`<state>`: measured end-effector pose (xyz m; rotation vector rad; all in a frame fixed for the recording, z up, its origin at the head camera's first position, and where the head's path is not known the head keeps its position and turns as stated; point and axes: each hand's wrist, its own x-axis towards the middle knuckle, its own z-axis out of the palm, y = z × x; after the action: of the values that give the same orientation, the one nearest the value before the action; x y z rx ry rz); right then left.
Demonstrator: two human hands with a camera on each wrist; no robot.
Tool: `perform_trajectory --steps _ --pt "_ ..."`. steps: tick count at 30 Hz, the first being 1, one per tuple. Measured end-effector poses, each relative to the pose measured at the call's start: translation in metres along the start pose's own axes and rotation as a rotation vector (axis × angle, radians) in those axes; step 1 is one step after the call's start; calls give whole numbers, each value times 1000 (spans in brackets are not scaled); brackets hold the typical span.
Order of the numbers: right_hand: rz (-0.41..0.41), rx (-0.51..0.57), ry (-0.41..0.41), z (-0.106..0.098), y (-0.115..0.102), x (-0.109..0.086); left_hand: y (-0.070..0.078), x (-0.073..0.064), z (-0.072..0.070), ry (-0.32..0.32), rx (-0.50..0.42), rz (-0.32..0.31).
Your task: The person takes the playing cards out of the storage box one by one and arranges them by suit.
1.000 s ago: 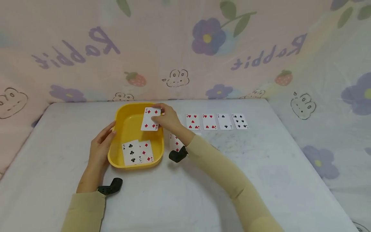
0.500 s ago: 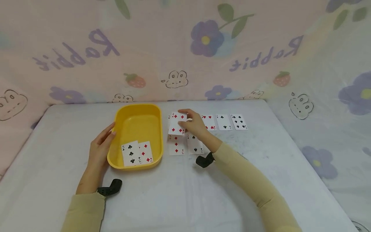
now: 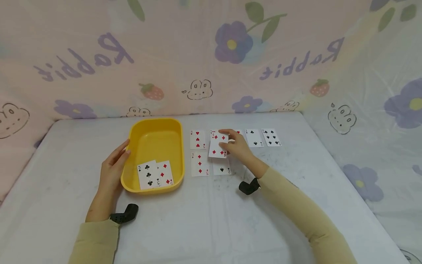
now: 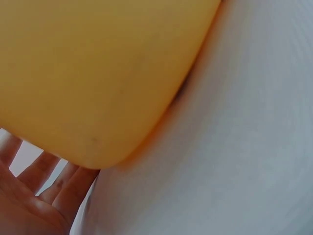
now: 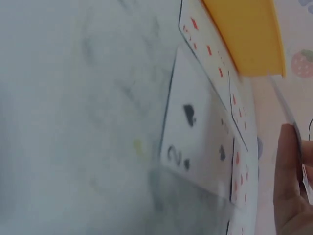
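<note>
In the head view, my right hand point(image 3: 242, 149) pinches the four of diamonds point(image 3: 217, 145) by its right side, between thumb and fingers. The card overlaps the five of hearts and the top of the two of spades point(image 3: 221, 168). The right wrist view shows that held card point(image 5: 287, 108) nearly edge-on, above the laid-out cards. My left hand point(image 3: 112, 168) rests at the left side of the yellow tray point(image 3: 179, 146), fingers and thumb tip at its rim. From the left wrist, fairly straight fingers point(image 4: 73, 191) meet the tray's outer wall point(image 4: 98, 88).
Inside the tray lie the three of clubs point(image 3: 147, 175) and a diamonds card point(image 3: 166, 174). Right of it are the three of hearts point(image 3: 197, 140), three of diamonds point(image 3: 199, 165), two of clubs point(image 3: 254, 138) and six of spades point(image 3: 271, 138). Patterned cloth point(image 3: 165, 47) hangs behind the table.
My right hand has carried the four of diamonds rightward, from above the tray, past the three of hearts, to over the five of hearts. The left hand stays at the tray.
</note>
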<state>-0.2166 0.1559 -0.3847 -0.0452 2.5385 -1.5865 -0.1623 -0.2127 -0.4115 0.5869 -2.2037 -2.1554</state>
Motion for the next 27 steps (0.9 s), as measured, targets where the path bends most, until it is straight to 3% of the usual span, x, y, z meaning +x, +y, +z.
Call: perform_trajectory --steps 6,16,27 --pt "-20 -49 -7 -20 9 -8 1 3 5 -11 -42 -7" --pt "14 -119 -51 -50 35 -26 3 -1 1 -8 -54 -19" --pt "-53 -252 -31 -58 55 -37 2 -2 1 -11 -93 -25"
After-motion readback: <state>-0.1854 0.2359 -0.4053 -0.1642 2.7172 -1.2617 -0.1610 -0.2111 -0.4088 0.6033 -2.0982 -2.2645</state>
